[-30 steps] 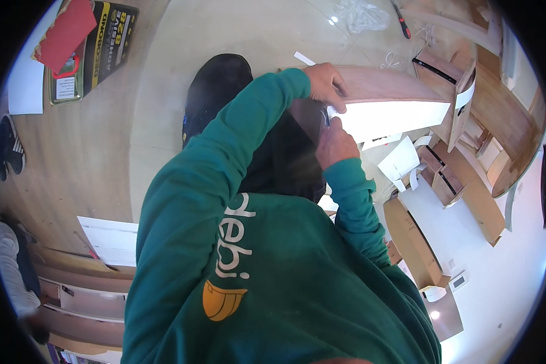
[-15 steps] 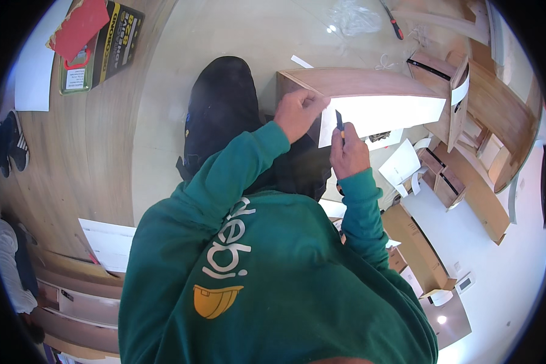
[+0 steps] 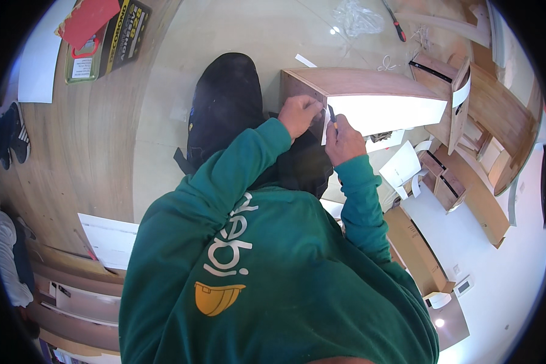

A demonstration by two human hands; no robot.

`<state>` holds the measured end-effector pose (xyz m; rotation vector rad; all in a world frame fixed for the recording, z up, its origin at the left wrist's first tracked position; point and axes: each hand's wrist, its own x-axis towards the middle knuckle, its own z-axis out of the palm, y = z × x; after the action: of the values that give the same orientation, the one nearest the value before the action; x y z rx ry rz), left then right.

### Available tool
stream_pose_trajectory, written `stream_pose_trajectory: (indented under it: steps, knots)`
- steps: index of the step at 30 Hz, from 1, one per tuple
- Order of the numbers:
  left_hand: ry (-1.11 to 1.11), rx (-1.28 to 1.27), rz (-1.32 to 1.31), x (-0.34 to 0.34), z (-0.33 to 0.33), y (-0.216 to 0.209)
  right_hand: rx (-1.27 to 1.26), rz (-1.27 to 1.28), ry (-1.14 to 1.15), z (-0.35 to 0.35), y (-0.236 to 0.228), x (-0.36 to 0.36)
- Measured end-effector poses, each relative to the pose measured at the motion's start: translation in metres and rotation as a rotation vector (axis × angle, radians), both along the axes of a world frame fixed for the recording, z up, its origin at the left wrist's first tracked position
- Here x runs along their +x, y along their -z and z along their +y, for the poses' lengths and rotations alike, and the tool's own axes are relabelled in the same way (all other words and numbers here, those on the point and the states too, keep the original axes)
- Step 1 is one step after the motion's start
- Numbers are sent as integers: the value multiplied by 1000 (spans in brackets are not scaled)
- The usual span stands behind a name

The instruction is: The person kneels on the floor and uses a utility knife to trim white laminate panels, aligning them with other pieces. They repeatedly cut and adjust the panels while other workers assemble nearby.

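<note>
Knife [image 3: 332, 113] sits in the R hand [image 3: 346, 142], fingers curled tight round the handle, tip pointing far, at or v. near the L edge of the white face [image 3: 388, 115] of a wooden box [image 3: 370, 84]. That short grip, w/ the hand low and close to the edge, prob. gives fine control of the blade. The L hand [image 3: 298, 116] is at the same corner, just L of the knife, thumb and fingertips drawn nearly together; can't tell if anything thin is pinched there (too small to see). Its place suggests steadying the corner, fingers kept to the side of the blade.

The box lies on the floor [image 3: 164, 121], far side of the hands, R of a dark trouser leg [image 3: 224, 97], white face turned near, presumably for easy reach. A white strip [image 3: 306, 60] lies just beyond the box's far L corner. Far R, a red-and-black-handled tool [image 3: 398, 30] lies apart. Far L, a red pad [image 3: 90, 23] rests on a black-and-yellow tin [image 3: 125, 45].
</note>
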<state>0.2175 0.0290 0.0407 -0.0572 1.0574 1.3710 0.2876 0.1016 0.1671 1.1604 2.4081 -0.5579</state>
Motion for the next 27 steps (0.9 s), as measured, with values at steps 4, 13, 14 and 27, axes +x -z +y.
stream_pose_trajectory:
  steps: [4, 13, 14, 27]
  knots:
    - [19, -56, -162, 10, 0, 4, -6, -76, -25, 2, -2, -2]
    - [17, -92, -330, 10, 3, 4, 101, -197, -47, -7, 5, -3]
    - [25, -89, -344, 10, 2, 4, 106, -205, -49, -10, 6, -4]
    - [-76, -48, -498, -6, -4, -10, 106, -121, -64, -6, 14, 7]
